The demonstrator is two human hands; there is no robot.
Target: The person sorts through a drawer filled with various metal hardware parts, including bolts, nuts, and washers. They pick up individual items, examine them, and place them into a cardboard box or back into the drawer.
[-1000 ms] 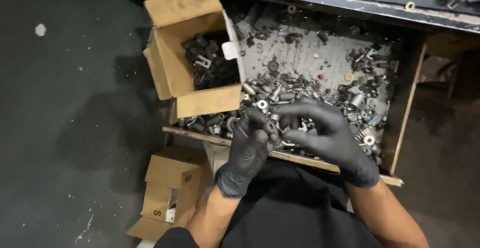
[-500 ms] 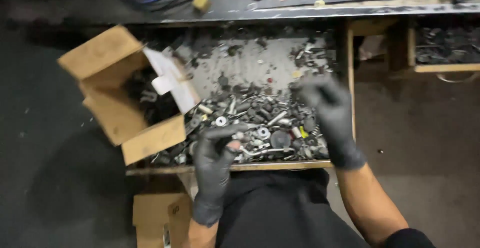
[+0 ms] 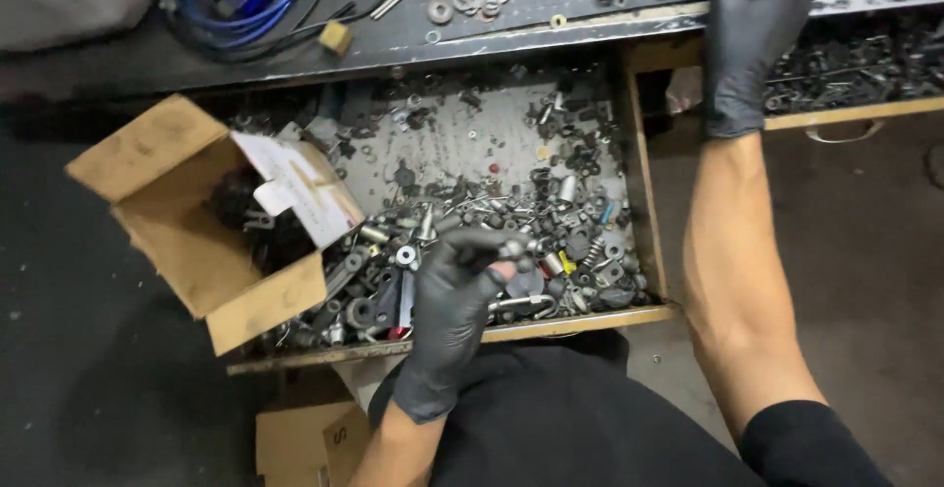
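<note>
A: What are the hands doing?

B: The left hand [image 3: 454,302], black-gloved, pinches a small metal fitting [image 3: 511,248] at lower centre, over the open drawer [image 3: 644,241]. The right hand [image 3: 752,39] reaches to the worktop [image 3: 551,5] at upper right; whether it grips anything, I cannot tell.

A: How far along?

B: Early, I'd judge. The drawer's loose hardware [image 3: 492,221] lies heaped, and the cardboard box [image 3: 187,221] at left holds only some dark parts.
</note>
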